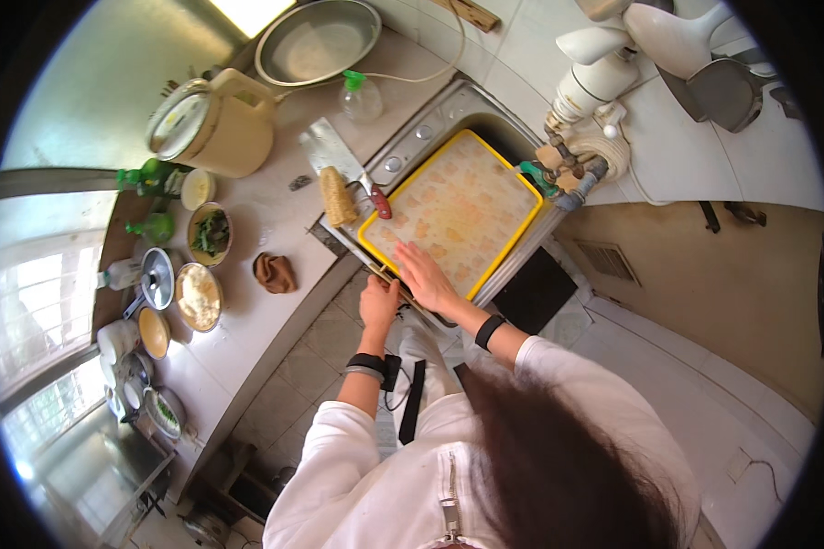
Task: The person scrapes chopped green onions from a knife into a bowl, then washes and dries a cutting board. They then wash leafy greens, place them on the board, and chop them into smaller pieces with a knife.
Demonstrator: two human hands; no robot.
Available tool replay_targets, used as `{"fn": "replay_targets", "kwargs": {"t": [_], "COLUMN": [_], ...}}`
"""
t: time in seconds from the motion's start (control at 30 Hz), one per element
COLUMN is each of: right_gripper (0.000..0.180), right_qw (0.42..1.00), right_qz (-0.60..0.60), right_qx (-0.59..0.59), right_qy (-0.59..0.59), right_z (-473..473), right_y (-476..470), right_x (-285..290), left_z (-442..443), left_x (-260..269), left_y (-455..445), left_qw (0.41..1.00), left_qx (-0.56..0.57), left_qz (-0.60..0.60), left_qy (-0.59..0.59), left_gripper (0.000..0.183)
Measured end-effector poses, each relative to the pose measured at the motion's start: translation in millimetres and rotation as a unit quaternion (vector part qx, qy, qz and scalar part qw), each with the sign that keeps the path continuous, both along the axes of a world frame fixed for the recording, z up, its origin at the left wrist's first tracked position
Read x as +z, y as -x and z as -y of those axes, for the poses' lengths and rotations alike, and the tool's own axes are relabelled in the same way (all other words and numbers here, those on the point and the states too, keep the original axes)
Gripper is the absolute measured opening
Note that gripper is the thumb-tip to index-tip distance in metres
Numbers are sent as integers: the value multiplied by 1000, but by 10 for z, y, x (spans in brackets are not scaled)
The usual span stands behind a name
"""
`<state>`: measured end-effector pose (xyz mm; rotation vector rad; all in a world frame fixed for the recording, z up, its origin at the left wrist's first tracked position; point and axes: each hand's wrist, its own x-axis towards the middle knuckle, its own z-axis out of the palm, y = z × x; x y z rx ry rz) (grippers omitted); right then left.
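Note:
A yellow-rimmed cutting board (463, 206) with a faded pattern lies across the metal sink (477, 103). My right hand (426, 278) is stretched flat over the board's near left corner, palm down, holding nothing. Beside it, my left hand (379, 302) is curled at the sink's front edge, by a thin light-brown strip; whether it grips this cannot be told. A cleaver (333, 152) with a red handle rests at the board's left side, its blade on the counter. Next to it lies a ribbed tan scrubber, perhaps a loofah (337, 197).
Left on the counter are a crumpled brown cloth (275, 272), a bowl of leafy greens (211, 233), a bowl of white food (199, 297) and a large lidded pot (226, 123). A pump bottle (362, 99) and a metal basin (318, 41) stand behind. Green-handled tap (539, 177) at right.

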<state>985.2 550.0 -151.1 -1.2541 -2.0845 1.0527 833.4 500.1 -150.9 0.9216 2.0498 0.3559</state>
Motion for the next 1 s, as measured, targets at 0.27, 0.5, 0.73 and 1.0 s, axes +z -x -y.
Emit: {"fn": "replay_targets", "kwargs": {"t": [0.27, 0.5, 0.73, 1.0], "right_gripper": [71, 73, 66, 68], "right_qw": [970, 963, 950, 978], "right_qz": [194, 261, 252, 146], "right_qx": [-146, -29, -182, 55], "right_qy": [-3, -55, 41, 141], "right_z": [-1198, -425, -1258, -792], "right_y": [-901, -458, -1244, -1152], "right_x": [-486, -176, -438, 625], "left_z": [-55, -118, -73, -513], "left_x": [-38, 119, 660, 1460], "left_y": [17, -175, -480, -867], "left_qw": [999, 989, 991, 930], "left_qx": [-31, 10, 61, 234], "left_qz": [-9, -146, -119, 284], "left_qy": [12, -4, -18, -21], "left_gripper": [32, 33, 32, 22]}}
